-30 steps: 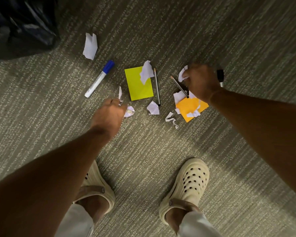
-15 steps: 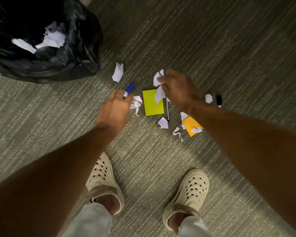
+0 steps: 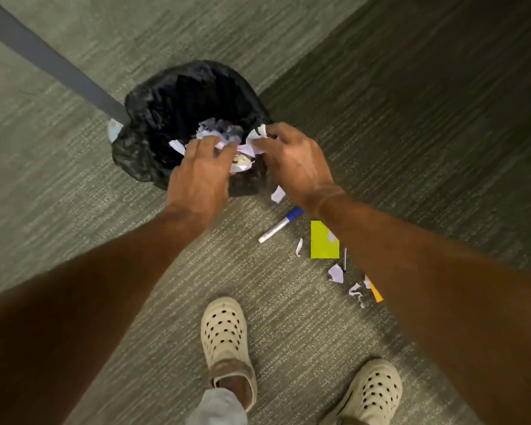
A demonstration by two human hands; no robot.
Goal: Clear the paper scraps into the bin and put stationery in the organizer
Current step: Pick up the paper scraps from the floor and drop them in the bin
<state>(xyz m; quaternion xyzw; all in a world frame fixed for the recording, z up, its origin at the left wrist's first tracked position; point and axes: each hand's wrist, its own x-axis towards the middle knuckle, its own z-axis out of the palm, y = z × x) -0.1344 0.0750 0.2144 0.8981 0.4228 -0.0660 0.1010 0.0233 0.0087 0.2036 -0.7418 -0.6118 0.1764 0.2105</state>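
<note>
Hovering over the bin (image 3: 141,124), left hand (image 3: 201,176) and right hand (image 3: 295,161) each pinch crumpled paper scraps (image 3: 242,150): featherlight, soft, best bunched loosely in fingertips.

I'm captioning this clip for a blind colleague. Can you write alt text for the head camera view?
Seen from above, a person's left hand and right hand hold white paper scraps over a bin lined with a black bag. On the carpet to the right lie a blue-capped marker, a yellow-green sticky pad, an orange pad and more scraps, above two cream clogs.
</note>
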